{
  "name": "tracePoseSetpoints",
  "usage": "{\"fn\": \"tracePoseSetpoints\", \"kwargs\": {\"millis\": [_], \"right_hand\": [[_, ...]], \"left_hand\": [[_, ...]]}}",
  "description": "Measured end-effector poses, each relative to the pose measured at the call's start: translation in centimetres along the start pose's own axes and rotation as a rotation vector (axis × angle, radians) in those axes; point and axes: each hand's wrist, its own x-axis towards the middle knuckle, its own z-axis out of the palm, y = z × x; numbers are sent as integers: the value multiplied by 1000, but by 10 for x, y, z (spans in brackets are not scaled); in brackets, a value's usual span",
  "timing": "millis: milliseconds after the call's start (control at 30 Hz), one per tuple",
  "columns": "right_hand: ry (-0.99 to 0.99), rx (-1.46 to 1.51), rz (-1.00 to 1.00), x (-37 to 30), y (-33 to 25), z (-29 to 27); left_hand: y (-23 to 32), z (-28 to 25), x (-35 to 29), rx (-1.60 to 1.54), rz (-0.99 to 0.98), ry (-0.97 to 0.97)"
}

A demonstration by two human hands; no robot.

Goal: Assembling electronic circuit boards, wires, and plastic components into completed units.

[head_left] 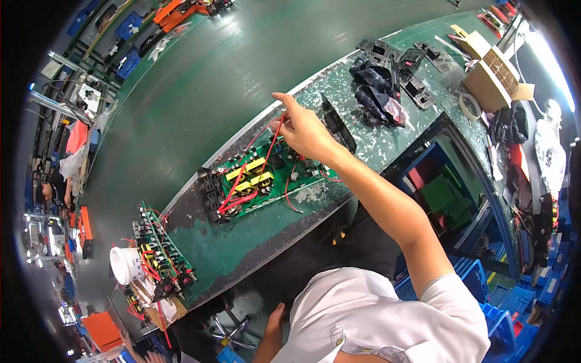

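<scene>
A green circuit board (275,202) with yellow-wrapped transformers (249,174) lies on the worn green bench, between a black end piece (210,192) and an upright black panel (336,124). Over its far edge, my right hand (302,128) is closed with a red wire (275,136) pinched near the thumb, the index finger pointing outward. From there the wire slopes down to the board's left end, where more red wires (233,204) gather. My left hand (276,313) hangs low beside my body, away from the bench, its fingers mostly hidden.
Several more boards (160,254) stand at the left end of the bench beside a white bucket (124,265). Black plastic parts (417,91), dark bags (373,91) and a cardboard box (491,78) lie at the far right. Blue crates (499,327) stand at lower right.
</scene>
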Motion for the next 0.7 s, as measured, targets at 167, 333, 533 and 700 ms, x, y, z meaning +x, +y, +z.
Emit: {"fn": "tracePoseSetpoints", "kwargs": {"millis": [167,333,533,700], "right_hand": [[11,40,-18,-2,0,-1],[2,3,10,-3,-2,-1],[11,35,-10,0,-1,1],[10,61,-12,0,1,0]], "left_hand": [[-1,-9,26,103,-4,33],[-1,-22,64,208,-15,60],[7,-37,117,327,-35,92],[-27,-32,125,5,24,95]]}}
